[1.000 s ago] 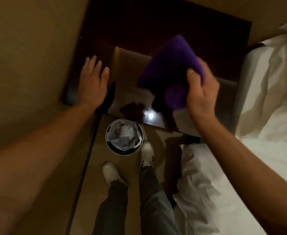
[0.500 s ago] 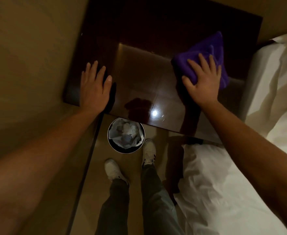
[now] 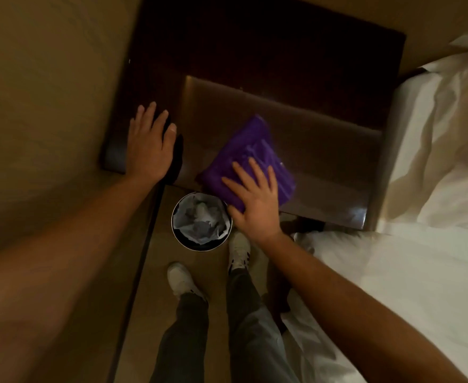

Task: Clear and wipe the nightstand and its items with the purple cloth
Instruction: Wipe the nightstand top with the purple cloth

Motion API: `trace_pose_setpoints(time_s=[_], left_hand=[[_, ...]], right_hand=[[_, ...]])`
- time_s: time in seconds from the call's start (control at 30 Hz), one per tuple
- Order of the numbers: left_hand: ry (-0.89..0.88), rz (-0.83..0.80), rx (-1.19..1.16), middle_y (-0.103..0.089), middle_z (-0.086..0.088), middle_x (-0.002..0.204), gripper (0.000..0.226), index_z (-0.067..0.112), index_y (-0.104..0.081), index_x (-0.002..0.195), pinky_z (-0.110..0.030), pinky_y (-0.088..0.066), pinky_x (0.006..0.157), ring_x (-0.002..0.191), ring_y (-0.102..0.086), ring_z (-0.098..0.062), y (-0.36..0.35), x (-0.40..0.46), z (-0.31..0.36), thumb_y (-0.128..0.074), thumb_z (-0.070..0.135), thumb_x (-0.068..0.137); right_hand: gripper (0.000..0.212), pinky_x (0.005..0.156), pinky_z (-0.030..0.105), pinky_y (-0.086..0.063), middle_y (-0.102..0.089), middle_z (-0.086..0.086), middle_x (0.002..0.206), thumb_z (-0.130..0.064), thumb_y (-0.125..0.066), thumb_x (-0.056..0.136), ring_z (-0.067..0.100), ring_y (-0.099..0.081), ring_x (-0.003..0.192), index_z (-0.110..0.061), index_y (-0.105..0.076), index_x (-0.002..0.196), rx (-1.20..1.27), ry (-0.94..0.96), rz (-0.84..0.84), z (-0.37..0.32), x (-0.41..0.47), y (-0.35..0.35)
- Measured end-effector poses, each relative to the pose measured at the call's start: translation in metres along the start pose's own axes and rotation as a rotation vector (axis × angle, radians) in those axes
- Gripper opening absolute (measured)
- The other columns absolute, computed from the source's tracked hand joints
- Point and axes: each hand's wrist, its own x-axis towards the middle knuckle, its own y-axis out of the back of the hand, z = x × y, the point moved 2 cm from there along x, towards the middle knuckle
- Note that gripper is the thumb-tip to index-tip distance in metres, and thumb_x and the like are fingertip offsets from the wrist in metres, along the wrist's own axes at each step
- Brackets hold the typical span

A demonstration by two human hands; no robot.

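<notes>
The bed (image 3: 426,272) fills the right side with rumpled white sheets, its edge just beside the nightstand (image 3: 296,128), a dark glossy wooden top set into the corner against the tan wall. The polished surface looks hard and slick, so anything soft should glide over it with little drag, though it will likely show streaks where the pressure is uneven. On the floor in front, close under the near edge, stands a round bin (image 3: 202,221) lined with a pale bag and holding crumpled paper, next to the person's white shoes

The purple cloth (image 3: 250,158) lies flat on the near part of the top, towards the front edge just above the bin. It looks light, limp and a bit fuzzy; it would bunch or fold if pushed from one corner, so a broad flat press over its middle seems the best way to steer it, and a pinch at a free edge the best way to lift it

The right hand (image 3: 255,200) lies on the cloth's near portion with fingers spread and straight, pressing rather than gripping. The left hand (image 3: 150,149) rests flat on the left front corner, fingers extended, holding nothing
</notes>
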Motion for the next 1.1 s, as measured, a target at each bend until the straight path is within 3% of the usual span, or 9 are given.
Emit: trace_pose_setpoints(time_s=[0.23, 0.33, 0.47, 0.67, 0.8, 0.93, 1.1], left_hand=[[-0.152, 0.112, 0.015, -0.029, -0.011, 0.165, 0.049, 0.012, -0.052, 0.145, -0.051, -0.018, 0.124, 0.155, -0.016, -0.030, 0.017, -0.022, 0.005, -0.033, 0.037, 0.108], [-0.248, 0.083, 0.080, -0.027, -0.012, 0.165, 0.049, 0.011, -0.052, 0.144, -0.053, -0.018, 0.124, 0.155, -0.016, -0.031, 0.023, -0.034, -0.003, -0.032, 0.038, 0.108], [-0.206, 0.088, 0.071, -0.027, -0.012, 0.165, 0.051, 0.011, -0.053, 0.144, -0.052, -0.019, 0.124, 0.155, -0.016, -0.031, 0.038, -0.042, -0.017, -0.031, 0.039, 0.108], [-0.266, 0.101, 0.077, -0.027, -0.013, 0.165, 0.047, 0.011, -0.052, 0.143, -0.052, -0.020, 0.124, 0.155, -0.016, -0.031, 0.052, -0.062, -0.024, -0.037, 0.036, 0.107], [-0.432, -0.014, 0.185, -0.026, -0.016, 0.165, 0.047, 0.008, -0.052, 0.143, -0.056, -0.018, 0.124, 0.156, -0.014, -0.033, 0.046, -0.088, -0.009, -0.044, 0.033, 0.103], [-0.426, -0.027, 0.140, -0.028, -0.015, 0.164, 0.046, 0.007, -0.053, 0.143, -0.055, -0.018, 0.124, 0.156, -0.014, -0.033, 0.049, -0.094, 0.011, -0.048, 0.029, 0.103], [-0.365, 0.033, 0.062, -0.039, -0.013, 0.156, 0.037, 0.011, -0.057, 0.136, -0.051, -0.031, 0.118, 0.149, -0.030, -0.031, 0.061, -0.082, 0.040, -0.051, 0.027, 0.102]], right_hand=[[0.049, 0.128, 0.055, -0.002, -0.056, -0.005, 0.149, -0.024, -0.064, 0.090, 0.023, -0.028, 0.154, -0.023, -0.062, 0.138, 0.255, 0.019, -0.044, -0.072, -0.040, -0.038], [0.049, 0.128, 0.053, -0.002, -0.056, -0.003, 0.149, -0.023, -0.064, 0.092, 0.024, -0.030, 0.153, -0.024, -0.059, 0.141, 0.263, 0.062, -0.096, -0.094, -0.050, -0.047], [0.052, 0.125, 0.061, -0.011, -0.056, 0.001, 0.151, -0.016, -0.066, 0.093, 0.032, -0.033, 0.152, -0.020, -0.057, 0.144, 0.225, -0.044, -0.174, -0.100, -0.045, -0.053], [0.050, 0.123, 0.054, -0.024, -0.058, 0.003, 0.147, -0.013, -0.063, 0.092, 0.033, -0.041, 0.146, -0.019, -0.059, 0.141, 0.257, -0.095, -0.152, -0.104, -0.040, -0.049], [0.048, 0.113, 0.044, -0.042, -0.064, 0.007, 0.139, -0.009, -0.061, 0.092, 0.027, -0.055, 0.134, -0.015, -0.061, 0.139, 0.334, -0.091, -0.127, -0.103, -0.047, -0.038], [0.049, 0.103, 0.026, -0.042, -0.065, 0.004, 0.137, -0.017, -0.057, 0.097, 0.021, -0.060, 0.123, -0.021, -0.053, 0.145, 0.370, -0.116, -0.111, -0.100, -0.055, -0.016], [0.046, 0.100, 0.038, -0.053, -0.066, 0.000, 0.134, -0.023, -0.055, 0.101, 0.015, -0.063, 0.119, -0.023, -0.050, 0.148, 0.453, -0.142, 0.002, -0.093, -0.048, 0.025]])
